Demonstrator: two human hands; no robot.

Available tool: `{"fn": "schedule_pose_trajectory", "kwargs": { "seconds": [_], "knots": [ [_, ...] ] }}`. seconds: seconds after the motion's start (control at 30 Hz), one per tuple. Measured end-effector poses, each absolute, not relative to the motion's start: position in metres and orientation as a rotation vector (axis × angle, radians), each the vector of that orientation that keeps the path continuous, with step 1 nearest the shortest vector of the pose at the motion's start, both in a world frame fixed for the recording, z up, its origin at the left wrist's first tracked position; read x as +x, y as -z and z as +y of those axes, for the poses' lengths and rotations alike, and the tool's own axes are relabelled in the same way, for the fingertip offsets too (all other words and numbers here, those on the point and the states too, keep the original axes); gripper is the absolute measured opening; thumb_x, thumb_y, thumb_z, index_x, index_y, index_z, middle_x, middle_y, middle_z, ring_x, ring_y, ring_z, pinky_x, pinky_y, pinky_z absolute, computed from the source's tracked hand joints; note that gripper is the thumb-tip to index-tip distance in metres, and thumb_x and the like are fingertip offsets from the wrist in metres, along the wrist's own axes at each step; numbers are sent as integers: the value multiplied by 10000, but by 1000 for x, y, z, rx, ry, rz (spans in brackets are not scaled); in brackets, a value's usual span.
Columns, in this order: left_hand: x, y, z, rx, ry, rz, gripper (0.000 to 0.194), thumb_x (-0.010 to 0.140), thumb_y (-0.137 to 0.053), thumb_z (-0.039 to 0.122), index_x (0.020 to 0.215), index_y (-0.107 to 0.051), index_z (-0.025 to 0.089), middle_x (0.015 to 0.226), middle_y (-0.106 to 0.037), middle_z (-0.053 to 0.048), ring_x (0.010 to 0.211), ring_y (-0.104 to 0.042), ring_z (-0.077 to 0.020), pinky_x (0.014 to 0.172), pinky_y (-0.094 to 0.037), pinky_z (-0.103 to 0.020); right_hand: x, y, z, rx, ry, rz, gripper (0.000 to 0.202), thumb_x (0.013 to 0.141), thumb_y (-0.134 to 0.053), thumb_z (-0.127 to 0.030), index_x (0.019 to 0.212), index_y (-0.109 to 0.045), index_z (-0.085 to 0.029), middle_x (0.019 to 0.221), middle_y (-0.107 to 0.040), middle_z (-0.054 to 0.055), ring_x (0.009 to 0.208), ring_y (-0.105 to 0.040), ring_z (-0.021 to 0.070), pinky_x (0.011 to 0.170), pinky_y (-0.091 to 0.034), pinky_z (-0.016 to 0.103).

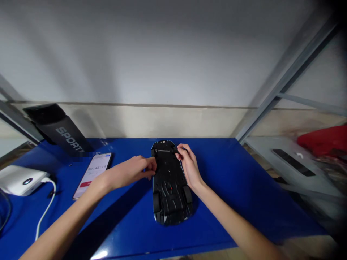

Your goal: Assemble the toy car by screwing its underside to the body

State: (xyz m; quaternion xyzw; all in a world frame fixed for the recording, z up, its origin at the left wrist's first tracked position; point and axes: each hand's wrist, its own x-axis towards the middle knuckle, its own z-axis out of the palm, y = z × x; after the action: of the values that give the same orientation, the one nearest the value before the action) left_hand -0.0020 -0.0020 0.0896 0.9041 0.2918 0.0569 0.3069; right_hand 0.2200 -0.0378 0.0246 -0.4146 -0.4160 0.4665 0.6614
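Note:
A toy car [169, 177] lies upside down on the blue table [217, 216], its black underside facing up and two wheels showing at the near end. My left hand [142, 169] rests against the car's left side, fingers curled; whether something small is between them is hidden. At the car's upper right edge is my right hand [188, 162], thumb and forefinger pinched near the far right wheel area on something dark, too small to name.
A phone [93, 171] with a running timer lies left of my left hand. Behind it a dark SPORT bottle [61, 128] leans. At the far left sits a white device [23, 179] with a white cable [48, 209]. A metal frame [282, 85] rises at the right.

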Motion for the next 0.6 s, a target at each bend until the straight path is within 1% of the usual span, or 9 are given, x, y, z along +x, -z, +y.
{"fn": "schedule_pose_trajectory", "kwargs": {
  "seconds": [0.23, 0.33, 0.43, 0.53, 0.6],
  "knots": [
    [2, -92, 10, 2322, -64, 702, 170, 942, -531, 319, 918, -659, 209, 761, -727, -9, 652, -605, -145, 598, -354, -272, 220, -27, -39, -936, -1053, -941, 185, 871, -596, -417, 923, -570, -242, 778, -494, -31, 722, -485, 135, 728, -397, 269],
    [4, -89, 15, 2353, -25, 687, 136, 917, -554, 296, 897, -657, 208, 748, -721, 0, 643, -591, -138, 599, -358, -263, 220, -26, -39, -933, -1053, -939, 184, 862, -598, -416, 916, -570, -242, 780, -498, -33, 717, -489, 133, 730, -402, 270],
    [7, -85, 19, 2419, -30, 736, 110, 879, -581, 278, 846, -653, 202, 680, -662, 23, 579, -517, -117, 569, -333, -250, 220, -25, -38, -919, -1054, -932, 184, 853, -605, -411, 901, -570, -236, 806, -502, -32, 715, -488, 125, 727, -403, 266],
    [9, -82, 20, 2471, -30, 790, 135, 858, -604, 311, 801, -638, 193, 614, -577, 41, 530, -424, -102, 535, -292, -246, 221, -24, -38, -908, -1058, -926, 181, 853, -609, -403, 902, -578, -231, 823, -506, -30, 715, -486, 118, 720, -397, 261],
    [10, -82, 20, 2487, -13, 808, 163, 854, -614, 336, 781, -619, 191, 608, -553, 45, 533, -399, -99, 535, -285, -245, 221, -24, -38, -903, -1062, -924, 177, 852, -612, -397, 906, -585, -230, 824, -511, -30, 717, -486, 117, 719, -393, 261]
  ]
}}
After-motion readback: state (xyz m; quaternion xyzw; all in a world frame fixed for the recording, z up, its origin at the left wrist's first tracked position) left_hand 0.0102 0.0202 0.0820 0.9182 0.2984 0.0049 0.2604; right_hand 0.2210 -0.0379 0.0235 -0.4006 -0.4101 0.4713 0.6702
